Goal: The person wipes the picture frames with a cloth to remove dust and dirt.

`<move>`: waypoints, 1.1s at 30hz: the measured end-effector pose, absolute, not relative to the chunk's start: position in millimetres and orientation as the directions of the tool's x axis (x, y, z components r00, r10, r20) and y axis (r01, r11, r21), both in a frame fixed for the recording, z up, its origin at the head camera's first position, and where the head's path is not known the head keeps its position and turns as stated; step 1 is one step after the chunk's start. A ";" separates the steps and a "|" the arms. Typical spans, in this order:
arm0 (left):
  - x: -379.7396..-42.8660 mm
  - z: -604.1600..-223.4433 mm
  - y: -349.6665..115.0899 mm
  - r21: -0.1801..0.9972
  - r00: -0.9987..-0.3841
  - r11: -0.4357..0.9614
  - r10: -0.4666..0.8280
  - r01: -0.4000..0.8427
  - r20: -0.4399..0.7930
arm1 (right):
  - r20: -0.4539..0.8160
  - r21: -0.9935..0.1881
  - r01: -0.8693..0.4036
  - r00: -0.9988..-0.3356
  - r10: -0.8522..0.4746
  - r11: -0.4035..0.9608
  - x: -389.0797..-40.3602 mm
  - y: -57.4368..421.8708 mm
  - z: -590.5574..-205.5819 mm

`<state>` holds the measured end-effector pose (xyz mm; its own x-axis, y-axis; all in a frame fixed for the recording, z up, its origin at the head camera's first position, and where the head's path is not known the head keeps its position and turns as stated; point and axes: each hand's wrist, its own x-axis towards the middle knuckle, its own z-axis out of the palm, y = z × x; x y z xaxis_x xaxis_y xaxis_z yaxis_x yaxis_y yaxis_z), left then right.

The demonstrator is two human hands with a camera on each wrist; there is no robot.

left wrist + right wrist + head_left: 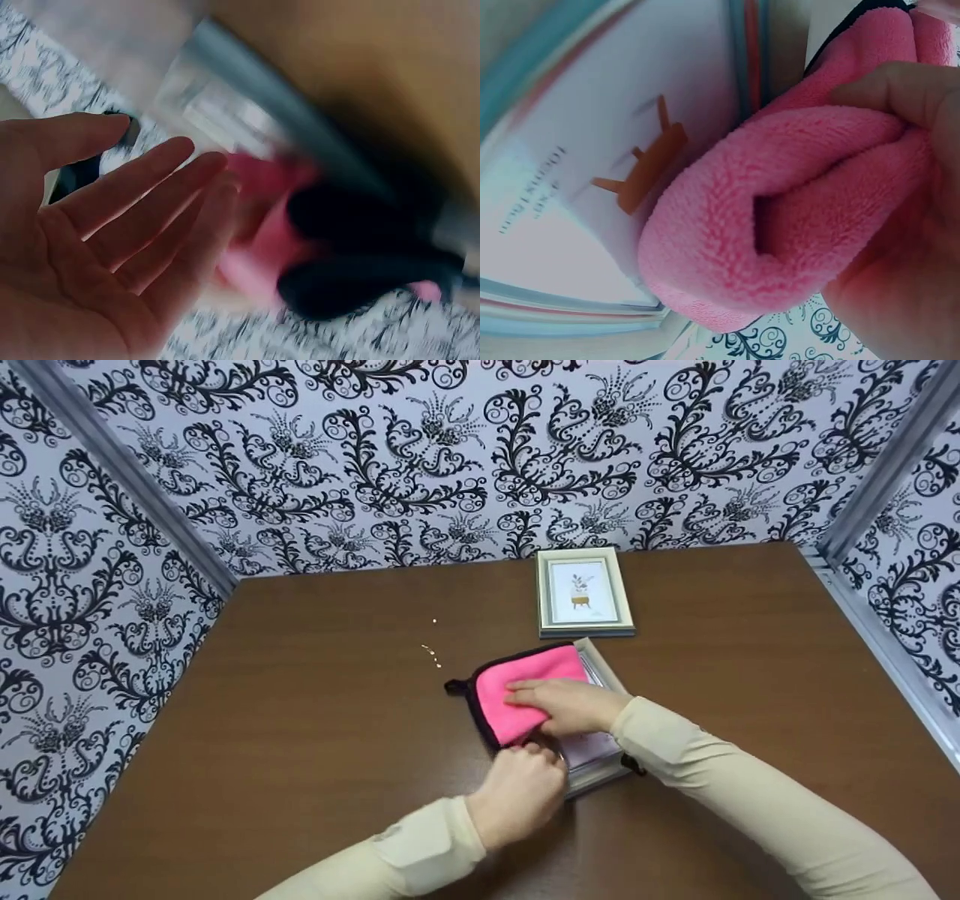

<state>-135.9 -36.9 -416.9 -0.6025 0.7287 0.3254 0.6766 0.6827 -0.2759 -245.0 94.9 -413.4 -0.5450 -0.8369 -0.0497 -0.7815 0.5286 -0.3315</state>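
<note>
A folded pink cloth (551,661) with black edging and a loop lies over part of a pale picture frame (604,666), which rests tilted on the table. My right hand (571,705) holds the cloth against the frame's front. In the right wrist view, the thumb and fingers grip the thick fold of the cloth (705,217), beside a print with a brown stool-like shape. My left hand (523,791) is by the frame's near left corner. The left wrist view, partly blurred, shows its palm and loosely bent fingers with nothing in them.
Behind stands a second picture frame (581,589) with a plant print, lying flat near the back wall. Small bright specks (433,654) show on the brown table (337,697) left of the cloth. Patterned walls (450,457) enclose the back and sides.
</note>
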 end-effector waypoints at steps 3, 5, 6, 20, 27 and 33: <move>-136.7 -430.3 -29.4 -0.304 -0.605 0.685 0.728 0.662 0.323 | -0.061 -0.315 -0.776 -0.559 -0.827 0.547 -244.9 92.7 -412.7; -136.0 -436.0 -25.1 -0.327 -0.611 0.687 0.727 0.649 0.314 | -0.067 -0.296 -0.778 -0.562 -0.824 0.554 -241.9 92.4 -412.6; -135.8 -437.6 -22.5 -0.347 -0.616 0.687 0.727 0.639 0.304 | -0.068 -0.284 -0.782 -0.560 -0.825 0.555 -239.9 92.6 -412.1; -130.8 -437.4 -2.1 -0.451 -0.672 0.643 0.731 0.619 0.119 | -0.123 -0.263 -0.793 -0.538 -0.834 0.550 -224.9 85.3 -407.6; -129.8 -440.1 -2.7 -0.428 -0.627 0.625 0.763 0.653 0.156 | -0.175 -0.185 -0.758 -0.601 -0.780 0.626 -249.4 67.6 -423.3; -129.7 -440.1 -2.8 -0.433 -0.631 0.637 0.754 0.637 0.182 | -0.141 -0.126 -0.766 -0.615 -0.776 0.631 -261.3 57.0 -422.5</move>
<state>-129.7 -2.8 -440.1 -0.6309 0.7543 0.1818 0.6372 0.6374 -0.4333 -261.3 57.0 -422.5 -0.6154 -0.7756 -0.1409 -0.7659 0.6305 -0.1257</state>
